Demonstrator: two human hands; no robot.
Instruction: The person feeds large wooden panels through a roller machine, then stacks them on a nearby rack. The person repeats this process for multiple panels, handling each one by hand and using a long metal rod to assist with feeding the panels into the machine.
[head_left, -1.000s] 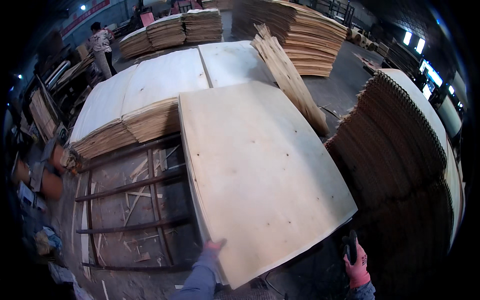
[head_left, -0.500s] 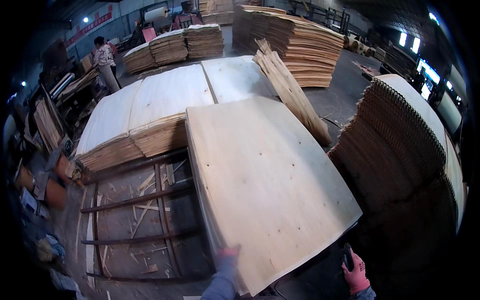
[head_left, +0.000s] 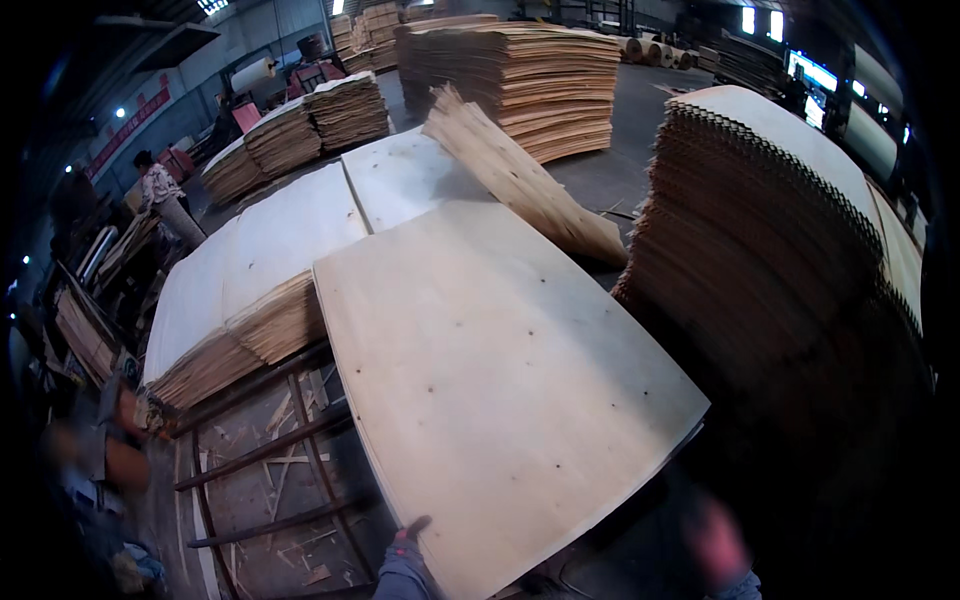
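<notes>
A large pale wood veneer sheet [head_left: 510, 380] with small dark knots tops a thin stack in front of me. My left hand [head_left: 405, 540], in a pink glove, grips the sheet's near left edge. One dark fingertip lies on top of it; the other fingers are hidden at the edge. Off the near right corner, my right hand [head_left: 718, 545] is apart from the sheet. Motion smears its pink glove, so its fingers cannot be made out.
Stacked pale veneer [head_left: 270, 235] stands beyond on the left, with a bent veneer strip [head_left: 530, 180] leaning over it. A tall dark-edged stack [head_left: 760, 220] rises at right. Left of the sheet lies a metal bar frame [head_left: 270, 455] with wood scraps. A person [head_left: 165, 195] stands far left.
The view has shifted, moving the far stacks left in the picture. My left hand has gone from lying over the sheet's edge to gripping it. My right hand has become blurred.
</notes>
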